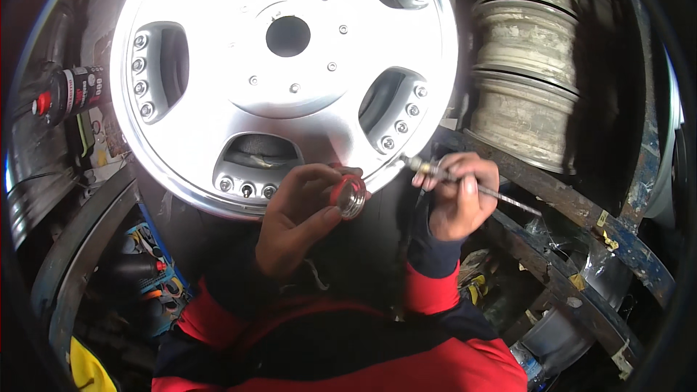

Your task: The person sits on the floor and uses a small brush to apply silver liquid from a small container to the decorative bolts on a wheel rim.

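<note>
A small round red cap (351,199) with a pale, shiny inside sits between the thumb and fingers of my left hand (299,212), its open side facing right. My right hand (465,199) grips a thin paintbrush (517,204) like a pen. The brush tip points up and left, close to the lower right edge of the wheel; I cannot tell whether it touches. The large silver alloy wheel (290,110) lies face up beyond both hands. Small bolts line its openings, and the upper face is washed out by glare.
Several worn bare wheel rims (526,112) are stacked at the right. A rusty metal frame (581,210) runs below them. On the left lies a dark bottle with a red cap (76,93). Below it are a curved metal bar (80,254) and a blue-edged container of tools (163,276).
</note>
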A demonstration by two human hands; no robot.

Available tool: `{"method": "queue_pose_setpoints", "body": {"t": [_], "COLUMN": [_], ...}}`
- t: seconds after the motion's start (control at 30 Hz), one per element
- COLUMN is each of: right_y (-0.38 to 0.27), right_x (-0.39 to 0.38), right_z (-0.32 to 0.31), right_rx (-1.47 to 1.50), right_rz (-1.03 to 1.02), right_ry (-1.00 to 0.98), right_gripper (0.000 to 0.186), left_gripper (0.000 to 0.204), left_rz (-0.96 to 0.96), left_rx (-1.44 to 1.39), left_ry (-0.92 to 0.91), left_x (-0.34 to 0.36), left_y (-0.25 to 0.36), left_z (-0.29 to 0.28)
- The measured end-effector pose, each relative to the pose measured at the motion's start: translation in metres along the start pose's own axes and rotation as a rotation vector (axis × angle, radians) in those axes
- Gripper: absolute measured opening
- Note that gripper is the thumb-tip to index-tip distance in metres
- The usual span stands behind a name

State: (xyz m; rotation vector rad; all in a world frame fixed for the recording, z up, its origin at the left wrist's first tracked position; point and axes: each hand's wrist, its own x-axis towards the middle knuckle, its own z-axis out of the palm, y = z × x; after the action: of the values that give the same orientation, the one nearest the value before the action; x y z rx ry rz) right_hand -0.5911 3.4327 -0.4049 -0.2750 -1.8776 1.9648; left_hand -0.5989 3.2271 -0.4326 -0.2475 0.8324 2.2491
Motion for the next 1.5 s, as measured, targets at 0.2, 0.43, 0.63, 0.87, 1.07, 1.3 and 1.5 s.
{"method": "queue_pose_setpoints", "body": {"t": [0.2,0.43,0.63,0.87,1.07,1.3,1.5], "right_y": [-0.007,-0.005,-0.002,0.001,0.03,0.043,0.043], "right_x": [-0.014,-0.011,-0.011,-0.005,0.024,0.026,0.026], "right_z": [0.007,0.013,0.012,0.004,-0.02,-0.02,-0.016], "right_rx": [-0.224,-0.372,-0.357,0.062,-0.13,-0.383,-0.436], "right_rz": [-0.136,-0.248,-0.229,0.011,0.055,0.024,0.009], "right_ry": [-0.265,-0.304,-0.326,0.028,0.258,0.21,0.216], "right_gripper": [0.016,0.013,0.014,0.022,0.015,0.017,0.017], "left_gripper": [0.039,0.04,0.04,0.04,0.039,0.038,0.037], "left_rz": [0.041,0.065,0.039,0.026,0.009,0.024,0.051], "left_rx": [-0.048,-0.06,-0.075,-0.09,-0.085,-0.076,-0.066], "left_ry": [0.012,-0.019,0.007,-0.033,-0.047,-0.057,-0.069], "left_x": [0.0,0.001,0.0,0.0,-0.001,-0.002,-0.001], "left_y": [-0.003,0.001,0.001,-0.002,-0.001,-0.004,-0.004], "left_z": [-0.003,0.0,-0.002,-0.009,-0.01,-0.012,-0.011]}}
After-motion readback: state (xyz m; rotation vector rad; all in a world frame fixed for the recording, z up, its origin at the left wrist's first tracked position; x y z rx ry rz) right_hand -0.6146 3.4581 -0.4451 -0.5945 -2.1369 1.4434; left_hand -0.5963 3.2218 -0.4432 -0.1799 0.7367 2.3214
